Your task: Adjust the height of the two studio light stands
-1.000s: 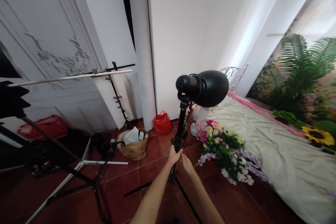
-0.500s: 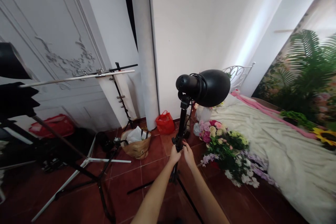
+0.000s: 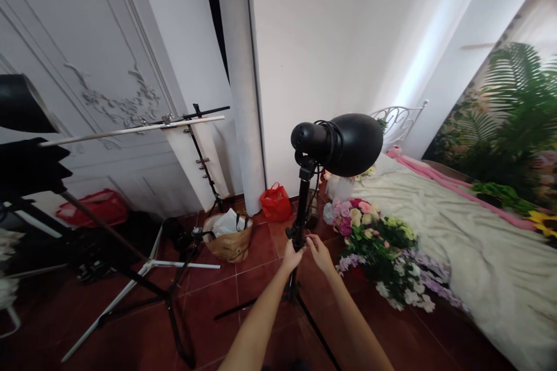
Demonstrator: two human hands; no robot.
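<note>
A black studio lamp (image 3: 354,145) sits on top of a black light stand (image 3: 303,200), with its cable looped around the lamp's neck. My left hand (image 3: 292,256) is wrapped around the stand's pole just below a collar with a knob. On the pole's right side is my right hand (image 3: 319,251), its fingertips bent together at the collar. Whatever those fingertips pinch is too small to make out. Below my hands, the stand's legs (image 3: 313,324) spread over the red tiled floor (image 3: 256,278).
Artificial flowers (image 3: 383,249) lie right of the stand, against a bed with a cream cover (image 3: 470,243). A woven basket (image 3: 230,243) and a red bag (image 3: 276,203) stand beyond. Other light stands (image 3: 167,295) crowd the left.
My right hand has shifted slightly right, its palm farther from the pole. My left hand keeps its hold on the stand. The view has turned slightly.
</note>
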